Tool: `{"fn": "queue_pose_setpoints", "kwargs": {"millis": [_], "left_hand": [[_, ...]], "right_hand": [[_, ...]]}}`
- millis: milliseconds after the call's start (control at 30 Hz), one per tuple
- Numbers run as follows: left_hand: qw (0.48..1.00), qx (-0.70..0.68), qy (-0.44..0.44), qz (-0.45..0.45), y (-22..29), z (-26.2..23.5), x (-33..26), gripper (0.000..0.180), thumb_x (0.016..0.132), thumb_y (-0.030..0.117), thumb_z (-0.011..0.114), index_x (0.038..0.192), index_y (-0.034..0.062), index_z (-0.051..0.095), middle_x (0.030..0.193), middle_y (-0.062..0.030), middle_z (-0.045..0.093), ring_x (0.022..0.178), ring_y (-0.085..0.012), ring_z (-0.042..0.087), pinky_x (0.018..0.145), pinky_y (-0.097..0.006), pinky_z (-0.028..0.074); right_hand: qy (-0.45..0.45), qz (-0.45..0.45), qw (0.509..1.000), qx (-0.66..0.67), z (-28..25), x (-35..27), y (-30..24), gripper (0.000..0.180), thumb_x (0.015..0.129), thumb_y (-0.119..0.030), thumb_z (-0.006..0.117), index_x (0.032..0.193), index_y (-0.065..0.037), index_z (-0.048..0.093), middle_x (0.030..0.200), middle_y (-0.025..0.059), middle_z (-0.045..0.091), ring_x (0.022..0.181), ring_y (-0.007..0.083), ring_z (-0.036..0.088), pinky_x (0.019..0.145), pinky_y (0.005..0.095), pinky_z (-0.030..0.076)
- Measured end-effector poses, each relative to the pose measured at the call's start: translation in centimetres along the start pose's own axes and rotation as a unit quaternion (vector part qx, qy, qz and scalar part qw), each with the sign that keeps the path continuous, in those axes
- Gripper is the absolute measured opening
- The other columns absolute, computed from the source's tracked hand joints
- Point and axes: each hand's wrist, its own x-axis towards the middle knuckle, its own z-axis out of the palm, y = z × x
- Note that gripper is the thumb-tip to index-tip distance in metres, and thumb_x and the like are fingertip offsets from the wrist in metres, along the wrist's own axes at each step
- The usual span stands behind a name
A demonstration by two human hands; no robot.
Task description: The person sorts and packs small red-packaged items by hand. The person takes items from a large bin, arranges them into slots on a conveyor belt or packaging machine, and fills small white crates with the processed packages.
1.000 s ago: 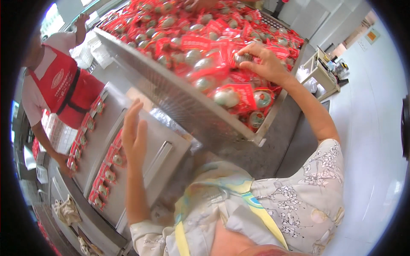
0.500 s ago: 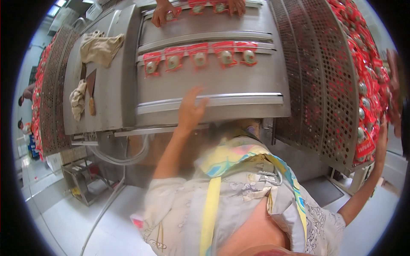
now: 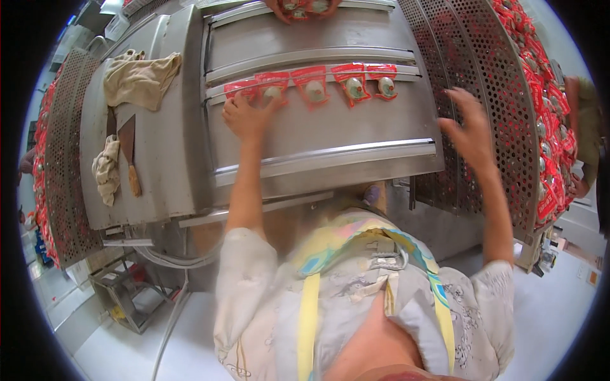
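Note:
A row of red-and-clear plastic packets lies across the sealing bar of a steel machine, each with a pale, egg-like thing inside. My left hand (image 3: pixel 249 119) is over the left end of the row, fingers spread, touching or just above the leftmost packet (image 3: pixel 238 87) and beside the second packet (image 3: pixel 272 86). Farther right lie the middle packet (image 3: pixel 311 86), a fourth packet (image 3: pixel 353 84) and the rightmost packet (image 3: pixel 385 86). My right hand (image 3: pixel 470 130) hangs open, slightly blurred, by the machine's right edge before a perforated metal panel (image 3: pixel 486 108), with nothing in it.
Another person's hands (image 3: pixel 283 9) hold packets at the machine's far side. Red packets (image 3: pixel 549 146) are heaped beyond the right panel, where another person's hand (image 3: pixel 579 187) shows. A cloth (image 3: pixel 143 79), a scraper (image 3: pixel 129 155) and a crumpled rag (image 3: pixel 107 170) lie on the left steel surface.
My left hand has moved forward and left onto the row's left end. My right hand has come back from the right heap to the machine. The far person's hands have drawn together around packets.

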Motion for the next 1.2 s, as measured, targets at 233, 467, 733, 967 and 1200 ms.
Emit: {"fn": "queue_pose_setpoints", "kwargs": {"millis": [233, 467, 733, 967, 1200], "left_hand": [[0.995, 0.095, 0.028, -0.017, 3.9, 2.6, 0.2, 0.085, 0.049, 0.065, 0.073, 0.104, 0.0037, 0.050, 0.107, -0.0177, 0.047, 0.101, -0.0368, 0.045, 0.086, -0.046, 0.037], [0.999, 0.011, -0.053, 0.000, 4.8, 2.1, 0.9, 0.071, 0.054, 0.053, 0.074, 0.101, 0.0055, 0.052, 0.106, -0.0145, 0.050, 0.098, -0.0339, 0.051, 0.077, -0.045, 0.046], [0.739, -0.581, -0.310, -0.142, 3.5, 0.5, 1.7, 0.035, 0.070, 0.035, 0.073, 0.084, 0.0041, 0.065, 0.103, -0.0105, 0.057, 0.088, -0.0153, 0.055, 0.071, -0.030, 0.046], [0.507, -0.727, -0.434, -0.158, 8.2, 6.3, 2.7, 0.050, 0.087, 0.042, 0.045, 0.124, 0.0077, 0.047, 0.109, -0.0031, 0.059, 0.089, -0.0150, 0.060, 0.073, -0.029, 0.048], [0.644, -0.651, -0.396, -0.076, 11.8, 4.5, 0.2, 0.042, 0.086, 0.043, 0.043, 0.111, 0.0099, 0.053, 0.101, -0.0028, 0.060, 0.089, -0.0158, 0.058, 0.070, -0.030, 0.047]], "right_hand": [[-0.077, 0.224, 0.963, 0.125, 20.0, 8.9, -3.6, 0.079, 0.062, -0.064, 0.064, 0.119, -0.010, 0.053, 0.121, 0.0227, 0.046, 0.114, 0.0370, 0.044, 0.096, 0.0459, 0.034], [0.009, 0.182, 0.983, 0.004, 23.7, 9.2, -6.8, 0.059, 0.059, -0.053, 0.071, 0.102, -0.015, 0.057, 0.105, 0.0171, 0.046, 0.101, 0.0368, 0.046, 0.084, 0.0506, 0.039], [-0.197, 0.294, 0.688, 0.634, 20.3, 10.7, -4.6, 0.042, 0.077, -0.048, 0.062, 0.099, -0.013, 0.059, 0.084, 0.0015, 0.060, 0.065, 0.0077, 0.054, 0.051, 0.0240, 0.041], [-0.276, 0.254, 0.581, 0.722, 24.5, 14.4, -6.7, 0.042, 0.080, -0.054, 0.056, 0.106, -0.022, 0.061, 0.084, -0.0051, 0.058, 0.059, 0.0053, 0.044, 0.042, 0.0202, 0.027], [-0.195, 0.220, 0.614, 0.732, 17.6, 9.5, -6.3, 0.033, 0.081, -0.039, 0.064, 0.097, -0.010, 0.061, 0.077, -0.0008, 0.056, 0.060, 0.0067, 0.049, 0.046, 0.0218, 0.039]]}}
